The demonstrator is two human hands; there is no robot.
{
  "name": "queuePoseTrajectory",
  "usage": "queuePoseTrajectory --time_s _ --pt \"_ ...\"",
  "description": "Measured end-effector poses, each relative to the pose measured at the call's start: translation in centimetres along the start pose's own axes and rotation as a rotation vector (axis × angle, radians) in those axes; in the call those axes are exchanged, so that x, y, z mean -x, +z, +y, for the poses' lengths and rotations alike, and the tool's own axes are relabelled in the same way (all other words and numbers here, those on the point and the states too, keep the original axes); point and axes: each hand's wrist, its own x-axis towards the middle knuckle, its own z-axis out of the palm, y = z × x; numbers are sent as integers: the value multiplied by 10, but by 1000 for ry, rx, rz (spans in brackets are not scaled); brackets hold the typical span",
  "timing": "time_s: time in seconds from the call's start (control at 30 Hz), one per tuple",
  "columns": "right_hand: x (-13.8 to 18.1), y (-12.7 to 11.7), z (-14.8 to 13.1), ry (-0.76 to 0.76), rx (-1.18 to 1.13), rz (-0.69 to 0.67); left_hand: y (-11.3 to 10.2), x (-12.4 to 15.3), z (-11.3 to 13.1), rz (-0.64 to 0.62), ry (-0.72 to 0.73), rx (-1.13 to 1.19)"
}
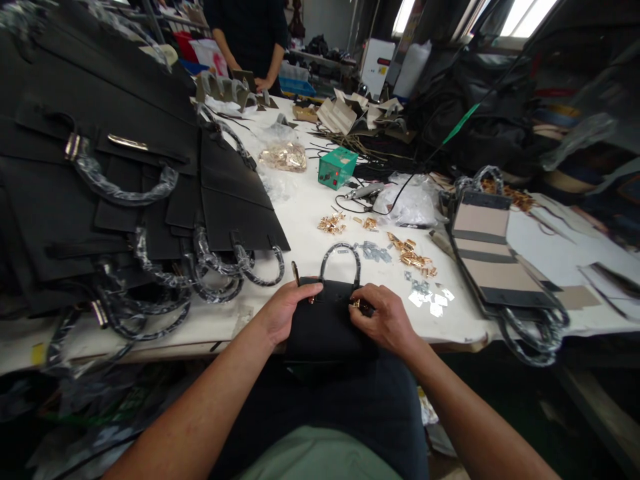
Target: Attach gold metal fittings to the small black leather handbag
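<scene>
A black handbag panel (325, 330) with a plastic-wrapped loop handle (341, 248) rests against the table's front edge, over my lap. My left hand (285, 307) grips its left upper edge, thumb lying on the black face. A gold-coloured bar (295, 272) sticks up beside that thumb. At the panel's right side, my right hand (383, 317) pinches a small gold metal fitting (361, 305) against the black surface. How the fitting meets the panel is partly hidden by the fingers.
Black bag panels with wrapped handles (135, 193) pile up at left. Gold fittings (413, 257) and silver plates (433, 300) lie ahead, near a green control box (337, 167). Bag pieces (483, 247) stack at right. Another person (247, 40) stands across the table.
</scene>
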Motion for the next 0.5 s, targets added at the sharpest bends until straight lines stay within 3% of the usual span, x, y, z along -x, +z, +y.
queuePoseTrajectory --time_s 0.5 --pt "-26 -23 4 79 -230 -309 -5 -1 -1 -42 23 28"
